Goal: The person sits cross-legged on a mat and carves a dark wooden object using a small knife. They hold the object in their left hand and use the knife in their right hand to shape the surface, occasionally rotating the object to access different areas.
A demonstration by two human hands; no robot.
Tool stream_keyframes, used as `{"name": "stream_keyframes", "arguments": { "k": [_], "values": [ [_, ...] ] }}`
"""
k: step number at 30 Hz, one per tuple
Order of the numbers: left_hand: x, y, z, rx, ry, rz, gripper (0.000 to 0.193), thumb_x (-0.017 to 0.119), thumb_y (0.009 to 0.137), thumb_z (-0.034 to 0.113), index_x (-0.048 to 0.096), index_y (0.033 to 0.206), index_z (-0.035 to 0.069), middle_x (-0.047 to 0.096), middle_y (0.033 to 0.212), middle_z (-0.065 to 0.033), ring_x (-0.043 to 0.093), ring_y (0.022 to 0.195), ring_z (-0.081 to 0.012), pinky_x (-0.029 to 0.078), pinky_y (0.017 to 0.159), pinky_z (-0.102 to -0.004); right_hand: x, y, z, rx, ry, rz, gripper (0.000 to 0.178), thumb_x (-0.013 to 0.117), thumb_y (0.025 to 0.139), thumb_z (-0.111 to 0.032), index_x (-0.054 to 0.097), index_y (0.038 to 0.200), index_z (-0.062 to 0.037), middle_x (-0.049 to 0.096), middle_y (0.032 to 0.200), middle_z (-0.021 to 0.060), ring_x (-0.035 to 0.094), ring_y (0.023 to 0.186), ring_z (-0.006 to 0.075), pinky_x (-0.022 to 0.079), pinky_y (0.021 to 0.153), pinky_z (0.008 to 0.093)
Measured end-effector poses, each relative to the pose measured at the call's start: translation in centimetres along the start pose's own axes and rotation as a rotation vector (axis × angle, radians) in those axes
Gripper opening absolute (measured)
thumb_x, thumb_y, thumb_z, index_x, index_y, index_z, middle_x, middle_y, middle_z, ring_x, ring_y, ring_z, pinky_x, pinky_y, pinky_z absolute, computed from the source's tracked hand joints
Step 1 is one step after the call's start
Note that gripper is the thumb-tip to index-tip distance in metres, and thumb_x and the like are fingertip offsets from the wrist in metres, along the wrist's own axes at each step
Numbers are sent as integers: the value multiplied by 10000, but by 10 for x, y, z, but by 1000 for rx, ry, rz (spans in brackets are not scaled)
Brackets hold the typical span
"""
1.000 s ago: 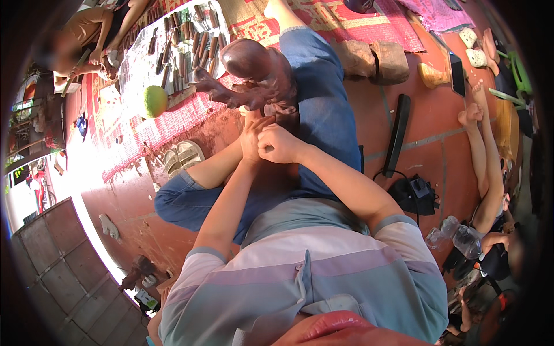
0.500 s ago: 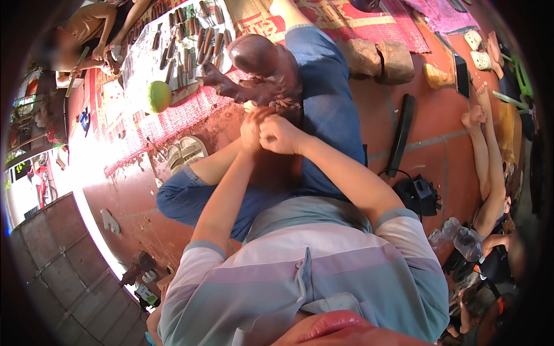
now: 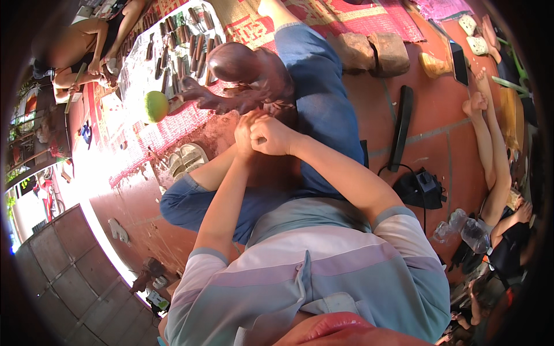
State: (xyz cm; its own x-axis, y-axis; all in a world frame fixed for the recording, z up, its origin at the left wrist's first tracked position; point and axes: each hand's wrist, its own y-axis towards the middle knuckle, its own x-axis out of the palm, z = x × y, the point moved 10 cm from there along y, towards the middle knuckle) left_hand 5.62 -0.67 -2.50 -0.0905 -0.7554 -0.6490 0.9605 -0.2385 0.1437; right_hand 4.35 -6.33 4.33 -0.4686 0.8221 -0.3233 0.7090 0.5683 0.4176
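Note:
A dark brown wood carving [image 3: 271, 78] with a smooth rounded knob and a jagged, branching side stands between my bent legs. At its near side my two hands meet, pressed close together. My left hand [image 3: 248, 128] has its fingers closed, and they reach up against the lower carved part. Curled into a fist, my right hand [image 3: 272, 137] lies against the left one. Whatever is inside the hands is hidden by the fingers.
Many wooden-handled carving tools [image 3: 199, 55] lie on a pale sheet at the far left, beside a green round fruit [image 3: 156, 106]. Wooden blocks [image 3: 389, 55], a long black bar [image 3: 402, 127] and a black device [image 3: 424, 187] rest on the right. Other people sit around.
The whole view has shifted slightly. My hands remain closed together at the carving's near side, and the carving appears a little farther left in the picture.

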Motion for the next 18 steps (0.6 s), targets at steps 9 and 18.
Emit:
{"name": "stream_keyframes", "arguments": {
  "k": [9,18],
  "values": [
    [-6,6,26,162,218,0,333,580,705,188,667,1016,105,645,1060,-73,593,1002,-264,474,847,-345,-5,0,2,13,47,16,183,597,631,-76,461,513,-46,508,580,101,509,605,312,411,592,378],
    [0,-3,16,5,223,-58,308,567,714,138,672,999,89,652,1035,-57,595,1000,-257,474,844,-350,-1,-10,-10,-36,-1,50,184,588,617,-53,447,499,-56,498,576,77,488,602,282,388,627,355]
  ]
}}
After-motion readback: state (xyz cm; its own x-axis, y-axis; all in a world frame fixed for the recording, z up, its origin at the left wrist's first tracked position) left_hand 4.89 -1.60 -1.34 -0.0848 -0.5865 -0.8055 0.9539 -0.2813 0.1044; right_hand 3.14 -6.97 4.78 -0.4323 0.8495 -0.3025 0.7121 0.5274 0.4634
